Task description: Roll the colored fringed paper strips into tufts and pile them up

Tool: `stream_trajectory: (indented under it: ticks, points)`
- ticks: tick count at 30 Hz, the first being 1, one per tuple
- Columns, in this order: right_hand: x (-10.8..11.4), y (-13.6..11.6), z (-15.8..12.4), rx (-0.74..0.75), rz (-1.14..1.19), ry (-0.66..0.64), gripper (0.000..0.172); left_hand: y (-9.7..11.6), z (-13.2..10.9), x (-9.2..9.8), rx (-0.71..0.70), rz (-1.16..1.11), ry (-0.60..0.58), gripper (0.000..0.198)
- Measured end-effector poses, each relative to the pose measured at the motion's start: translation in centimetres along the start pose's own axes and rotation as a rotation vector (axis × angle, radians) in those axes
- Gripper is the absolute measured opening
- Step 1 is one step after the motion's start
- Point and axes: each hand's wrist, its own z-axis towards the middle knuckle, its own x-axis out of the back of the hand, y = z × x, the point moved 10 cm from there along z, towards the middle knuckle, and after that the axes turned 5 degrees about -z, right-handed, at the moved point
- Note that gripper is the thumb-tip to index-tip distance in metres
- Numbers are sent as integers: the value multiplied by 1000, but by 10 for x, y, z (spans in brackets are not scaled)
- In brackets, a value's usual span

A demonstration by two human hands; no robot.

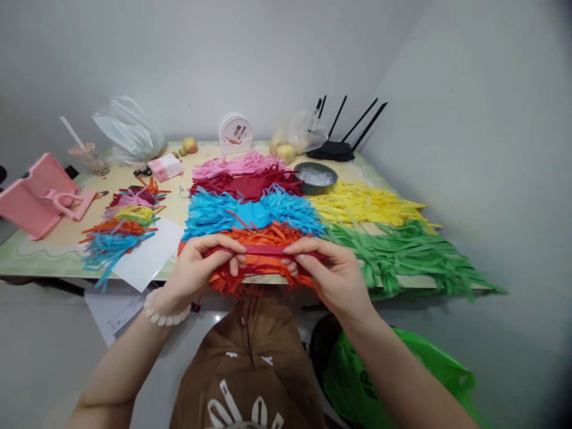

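A dark red strip (264, 251) is stretched level between my two hands, above the table's front edge. My left hand (210, 259) pinches its left end between thumb and fingers; a white bead bracelet is on that wrist. My right hand (328, 268) pinches the other end the same way. Orange fringed strips (263, 231) lie just behind and beneath the hands. Farther back are blue fringe (252, 213), dark red fringe (248, 187) and pink fringe (254, 161). Yellow fringe (366, 202) and green fringe (411, 250) spread to the right.
Small multicoloured bundles (129, 217) and white paper (152, 253) lie left, near a pink stand (38, 193). A dark bowl (316, 177), a black router (331, 150), a fruit bag (290, 143) and a plastic bag (129, 128) stand behind. A green bag (357, 381) is below right.
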Motion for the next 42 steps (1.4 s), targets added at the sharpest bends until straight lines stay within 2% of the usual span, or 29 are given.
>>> stream_trajectory:
  ticks: [3,7,9,11,13,15,18,23,27,36,39,42]
  points:
    - [-1,-14,-1,107,-128,-20,16,2,0,-2,3,23,-3,17]
    - [-5,-37,-6,275,-337,-63,13,10,0,-2,-54,303,-3,26]
    - [-5,-40,-8,288,-447,-41,11,21,-1,-5,-162,508,1,19]
    - [-4,-40,-8,270,-563,-3,18,28,-3,-11,-260,689,-27,11]
    - [-4,-39,-8,254,-642,15,20,28,-5,-18,-297,809,-72,18]
    - [-3,-36,-7,223,-653,19,12,26,-5,-21,-298,865,-89,14]
    - [1,-24,-3,108,-515,14,7,23,-5,-18,-241,800,-71,11]
    - [-3,-2,-3,-81,-128,-55,18,4,-4,-15,-22,257,-84,18]
    - [-5,2,-2,-92,-4,-50,19,-8,-3,-10,50,63,-58,17]
    - [-12,13,5,-88,223,-89,3,-27,0,-6,96,-205,-23,6]
    - [-11,-2,1,19,95,-98,15,-20,-5,-8,69,-113,-82,9]
    - [-13,-35,-6,253,-187,-136,25,6,-9,-15,-58,309,-195,14]
